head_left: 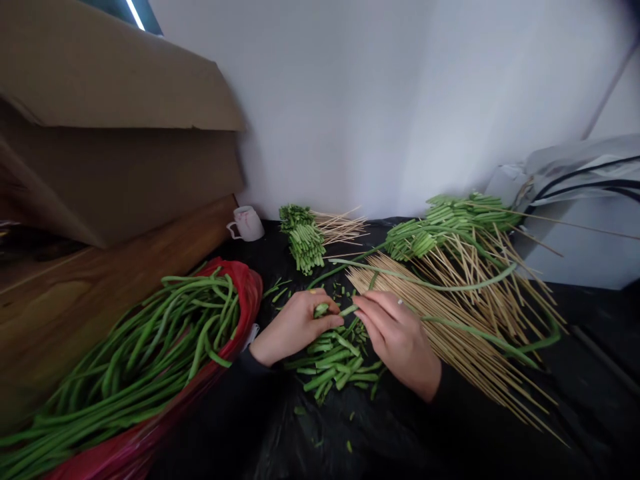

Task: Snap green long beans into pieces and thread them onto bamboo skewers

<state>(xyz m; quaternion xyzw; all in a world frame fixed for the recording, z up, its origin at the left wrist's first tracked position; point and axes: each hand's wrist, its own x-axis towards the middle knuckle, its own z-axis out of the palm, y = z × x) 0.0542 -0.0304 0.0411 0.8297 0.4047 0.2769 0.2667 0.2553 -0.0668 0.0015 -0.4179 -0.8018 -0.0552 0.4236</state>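
My left hand [293,325] is closed round a short piece of green bean [321,309], above a small heap of cut bean pieces [334,365] on the black table cover. My right hand [399,337] lies just to the right, its fingers pinched on another bean piece [349,310] that points toward the left hand. Under and beyond the right hand spreads a big fan of bamboo skewers [470,313], with a long uncut bean [440,285] draped across them.
A red plastic bag [246,283] at the left holds many long green beans [145,353]. Two bundles of skewered beans [303,241] [440,227] lie at the back by the wall. A white mug [246,223], cardboard boxes [110,127] and a grey bag [575,200] surround the work area.
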